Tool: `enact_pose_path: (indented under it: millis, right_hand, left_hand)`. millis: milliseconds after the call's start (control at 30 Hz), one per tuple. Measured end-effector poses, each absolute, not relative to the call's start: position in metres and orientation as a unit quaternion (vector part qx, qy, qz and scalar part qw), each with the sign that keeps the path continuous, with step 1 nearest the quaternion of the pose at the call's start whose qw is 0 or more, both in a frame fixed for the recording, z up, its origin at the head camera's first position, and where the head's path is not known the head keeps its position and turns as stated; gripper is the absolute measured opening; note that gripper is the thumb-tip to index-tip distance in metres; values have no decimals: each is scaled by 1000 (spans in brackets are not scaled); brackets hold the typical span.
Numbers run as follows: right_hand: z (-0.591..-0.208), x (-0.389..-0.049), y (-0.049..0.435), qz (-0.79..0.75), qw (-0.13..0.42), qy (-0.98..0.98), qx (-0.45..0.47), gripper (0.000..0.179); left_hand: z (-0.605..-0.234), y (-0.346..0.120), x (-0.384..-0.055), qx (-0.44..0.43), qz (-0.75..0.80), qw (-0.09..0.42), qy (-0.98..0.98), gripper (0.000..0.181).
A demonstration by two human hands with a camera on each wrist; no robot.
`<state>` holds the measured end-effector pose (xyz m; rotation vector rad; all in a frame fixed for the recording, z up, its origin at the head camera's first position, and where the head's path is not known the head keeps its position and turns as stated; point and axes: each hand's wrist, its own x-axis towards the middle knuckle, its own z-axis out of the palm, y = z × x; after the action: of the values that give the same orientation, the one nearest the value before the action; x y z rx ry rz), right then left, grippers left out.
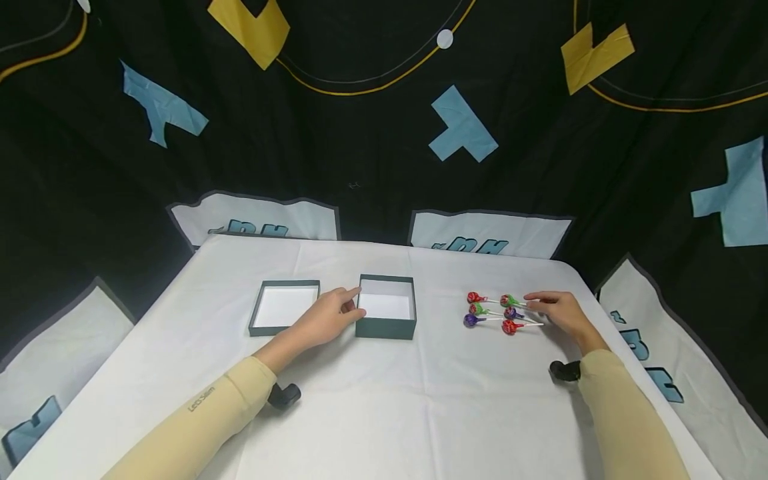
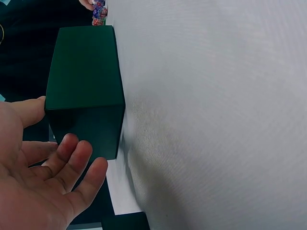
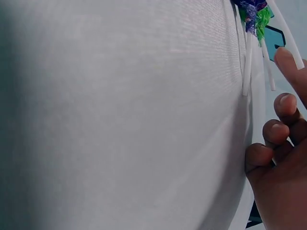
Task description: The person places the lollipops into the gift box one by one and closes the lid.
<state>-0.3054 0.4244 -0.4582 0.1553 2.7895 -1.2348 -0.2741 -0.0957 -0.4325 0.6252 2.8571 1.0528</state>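
A dark green box (image 1: 386, 327) with a white inside stands open-topped at the middle of the table. My left hand (image 1: 329, 315) is at its left side, with thumb and index fingertips right at the box edge and the other fingers loosely bent in the left wrist view. Several wrapped lollipops (image 1: 509, 327), red, green and purple, lie in two columns on the right. Beside their sticks is my right hand (image 1: 561, 312), index finger stretched out over a green-wrapped one. In the right wrist view a white stick (image 3: 287, 33) overlaps a fingertip, its end showing.
A matching shallow green lid (image 1: 285, 305), white inside up, lies left of the box, behind my left forearm. White cloth covers the table (image 1: 372, 413). A black curtain (image 1: 360, 153) with taped blue and yellow shapes hangs behind the far edge.
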Motion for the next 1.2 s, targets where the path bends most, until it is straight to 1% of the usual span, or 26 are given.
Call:
enact_pose_path:
  millis: [233, 467, 667, 1100, 1200]
  right_hand:
    - [-460, -307, 425, -399, 41, 913, 69, 40]
    - [-461, -310, 425, -378, 42, 923, 64, 34]
    - [-464, -310, 428, -373, 43, 925, 64, 34]
    - [-470, -313, 435, -380, 55, 920, 75, 41]
    - [-471, -313, 435, -383, 54, 919, 76, 39]
  left_hand:
    - [-432, -96, -274, 202, 339, 16, 919, 62]
    - [-432, -96, -275, 202, 344, 16, 917, 61]
    - [-434, -96, -274, 198, 347, 17, 917, 63]
    - [-433, -96, -273, 199, 341, 15, 919, 62]
    - [-433, -96, -273, 200, 338, 13, 920, 62]
